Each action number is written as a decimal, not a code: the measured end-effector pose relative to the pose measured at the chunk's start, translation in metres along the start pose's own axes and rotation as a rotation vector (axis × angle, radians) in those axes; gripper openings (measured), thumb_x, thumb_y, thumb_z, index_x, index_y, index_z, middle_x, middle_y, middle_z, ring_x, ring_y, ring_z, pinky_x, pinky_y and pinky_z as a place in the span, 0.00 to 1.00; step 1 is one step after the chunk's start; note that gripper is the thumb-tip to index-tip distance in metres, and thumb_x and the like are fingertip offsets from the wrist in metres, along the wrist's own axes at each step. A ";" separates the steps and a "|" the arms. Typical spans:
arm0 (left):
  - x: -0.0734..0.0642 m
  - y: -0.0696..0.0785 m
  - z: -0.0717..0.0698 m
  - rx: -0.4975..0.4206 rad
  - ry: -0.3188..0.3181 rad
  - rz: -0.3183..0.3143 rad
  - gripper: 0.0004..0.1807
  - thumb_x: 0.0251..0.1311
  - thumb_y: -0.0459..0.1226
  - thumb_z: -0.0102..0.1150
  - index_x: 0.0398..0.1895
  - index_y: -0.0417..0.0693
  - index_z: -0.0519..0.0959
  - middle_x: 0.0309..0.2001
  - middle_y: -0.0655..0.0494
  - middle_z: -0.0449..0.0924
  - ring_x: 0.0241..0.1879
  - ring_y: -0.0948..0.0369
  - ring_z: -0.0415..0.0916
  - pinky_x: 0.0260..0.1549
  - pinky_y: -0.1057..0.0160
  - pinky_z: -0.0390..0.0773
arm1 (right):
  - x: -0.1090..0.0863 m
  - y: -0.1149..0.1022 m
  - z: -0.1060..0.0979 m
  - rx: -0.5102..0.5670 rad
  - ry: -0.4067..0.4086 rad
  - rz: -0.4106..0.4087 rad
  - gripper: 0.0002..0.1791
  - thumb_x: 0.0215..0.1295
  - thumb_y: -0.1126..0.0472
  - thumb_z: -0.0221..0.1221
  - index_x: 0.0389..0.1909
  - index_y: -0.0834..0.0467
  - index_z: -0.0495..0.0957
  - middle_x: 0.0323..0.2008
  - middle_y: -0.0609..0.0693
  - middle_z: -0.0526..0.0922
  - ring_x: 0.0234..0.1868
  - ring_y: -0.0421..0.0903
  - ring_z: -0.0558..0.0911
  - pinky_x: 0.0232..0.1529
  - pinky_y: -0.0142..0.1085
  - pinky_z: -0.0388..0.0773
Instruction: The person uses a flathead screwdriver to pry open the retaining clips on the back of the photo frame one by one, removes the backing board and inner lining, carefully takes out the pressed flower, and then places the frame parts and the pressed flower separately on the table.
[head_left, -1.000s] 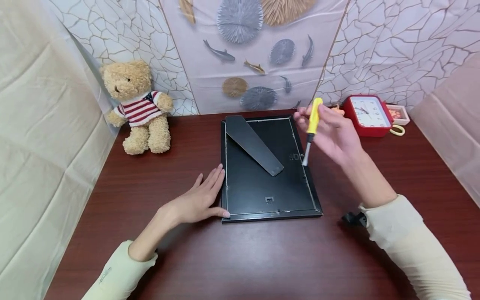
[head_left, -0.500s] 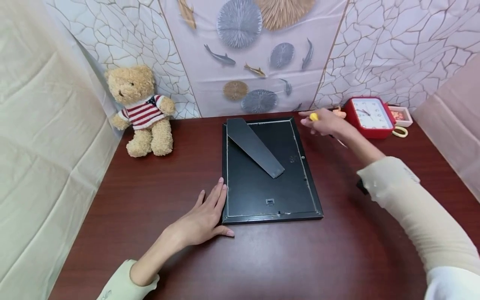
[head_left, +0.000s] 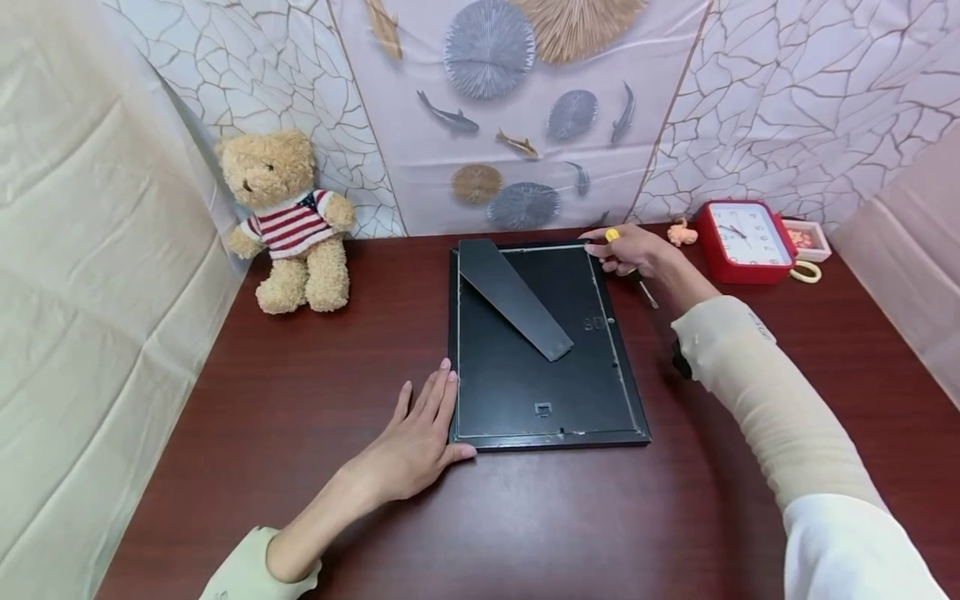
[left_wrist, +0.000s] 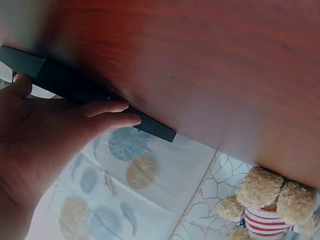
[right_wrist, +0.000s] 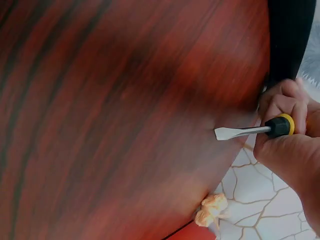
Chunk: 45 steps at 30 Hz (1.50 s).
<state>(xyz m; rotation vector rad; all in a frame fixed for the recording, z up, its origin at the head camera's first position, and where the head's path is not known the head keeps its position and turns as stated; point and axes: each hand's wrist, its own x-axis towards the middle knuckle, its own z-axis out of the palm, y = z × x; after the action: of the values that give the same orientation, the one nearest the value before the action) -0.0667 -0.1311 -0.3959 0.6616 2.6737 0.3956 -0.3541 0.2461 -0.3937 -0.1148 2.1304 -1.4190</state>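
A black picture frame point(head_left: 585, 392) lies face down on the dark red-brown table, its angled easel leg point(head_left: 513, 300) and small metal hanger point(head_left: 543, 409) showing. My left hand point(head_left: 411, 452) rests at the near left corner, straight fingers along the left side and thumb by the near edge. At the far right corner is my right hand point(head_left: 637, 250), its fingertips right at the frame's edge. That hand also holds a flat-tipped screwdriver point(right_wrist: 250, 131) with a yellow and black handle; most of the handle is hidden in the curled fingers, and the blade points back towards the wrist.
A teddy bear point(head_left: 288, 225) in a striped sweater sits at the back left. Back right stand a red alarm clock point(head_left: 746, 242), a small orange figure point(head_left: 682, 232), a little pink-white box point(head_left: 810, 237) and a pale yellow ring point(head_left: 806, 272). Patterned cloth point(head_left: 517, 117) hangs behind.
My right hand has turned over, swinging the screwdriver's blade back, and come to the frame's far right corner. My left hand has slid slightly nearer along the frame's side.
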 end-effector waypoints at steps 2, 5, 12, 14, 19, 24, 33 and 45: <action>0.001 -0.001 -0.003 0.017 -0.013 -0.005 0.50 0.84 0.54 0.52 0.89 0.32 0.41 0.90 0.37 0.29 0.90 0.41 0.38 0.84 0.30 0.42 | 0.000 0.003 -0.003 0.016 -0.009 -0.001 0.32 0.89 0.61 0.50 0.86 0.65 0.57 0.31 0.44 0.72 0.22 0.37 0.65 0.20 0.28 0.54; 0.002 -0.006 -0.008 0.021 -0.040 -0.015 0.50 0.84 0.53 0.52 0.90 0.33 0.40 0.90 0.38 0.29 0.90 0.41 0.36 0.84 0.30 0.40 | -0.003 0.005 -0.005 0.021 -0.004 0.002 0.32 0.88 0.61 0.52 0.85 0.65 0.58 0.26 0.44 0.73 0.22 0.37 0.68 0.20 0.27 0.55; 0.007 -0.030 -0.017 -0.043 -0.057 0.024 0.51 0.83 0.51 0.55 0.91 0.38 0.37 0.91 0.42 0.27 0.90 0.38 0.33 0.81 0.25 0.36 | -0.021 0.008 -0.009 0.018 0.030 0.038 0.34 0.86 0.61 0.56 0.86 0.64 0.59 0.23 0.44 0.77 0.23 0.37 0.73 0.21 0.27 0.58; 0.010 -0.040 -0.017 -0.068 -0.049 0.038 0.51 0.83 0.51 0.56 0.91 0.41 0.37 0.91 0.44 0.27 0.89 0.37 0.33 0.81 0.23 0.36 | -0.026 0.010 -0.010 0.026 0.018 0.044 0.35 0.86 0.62 0.56 0.86 0.63 0.58 0.24 0.44 0.78 0.23 0.37 0.74 0.21 0.26 0.59; 0.016 -0.064 -0.015 -0.099 -0.037 0.066 0.51 0.82 0.52 0.56 0.92 0.45 0.37 0.92 0.46 0.28 0.89 0.35 0.31 0.79 0.21 0.34 | -0.036 0.017 -0.013 0.089 -0.033 0.066 0.38 0.86 0.63 0.56 0.89 0.59 0.53 0.24 0.44 0.83 0.23 0.34 0.78 0.20 0.23 0.59; 0.028 -0.088 -0.009 -0.108 -0.045 0.082 0.53 0.80 0.57 0.55 0.93 0.53 0.35 0.92 0.50 0.27 0.89 0.36 0.31 0.79 0.22 0.32 | -0.043 0.026 -0.014 0.132 -0.035 0.065 0.40 0.86 0.61 0.56 0.90 0.57 0.50 0.24 0.44 0.85 0.22 0.34 0.79 0.19 0.23 0.58; 0.044 -0.119 -0.014 -0.121 -0.101 0.100 0.53 0.77 0.61 0.56 0.92 0.74 0.33 0.92 0.55 0.24 0.90 0.39 0.26 0.78 0.21 0.27 | -0.077 0.044 -0.012 0.040 0.031 0.045 0.38 0.87 0.57 0.56 0.89 0.57 0.54 0.24 0.45 0.89 0.23 0.35 0.83 0.19 0.24 0.61; 0.070 -0.141 -0.028 -0.118 -0.162 0.139 0.49 0.77 0.65 0.51 0.91 0.81 0.35 0.92 0.51 0.28 0.89 0.37 0.24 0.77 0.20 0.27 | -0.116 0.052 -0.008 -0.214 0.087 0.061 0.40 0.86 0.52 0.58 0.87 0.65 0.56 0.27 0.50 0.92 0.24 0.40 0.89 0.22 0.28 0.73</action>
<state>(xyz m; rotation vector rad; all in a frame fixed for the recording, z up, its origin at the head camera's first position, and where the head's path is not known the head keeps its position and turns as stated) -0.1911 -0.2215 -0.4392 0.8104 2.4394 0.5097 -0.2497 0.3184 -0.3888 -0.0703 2.3331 -1.1779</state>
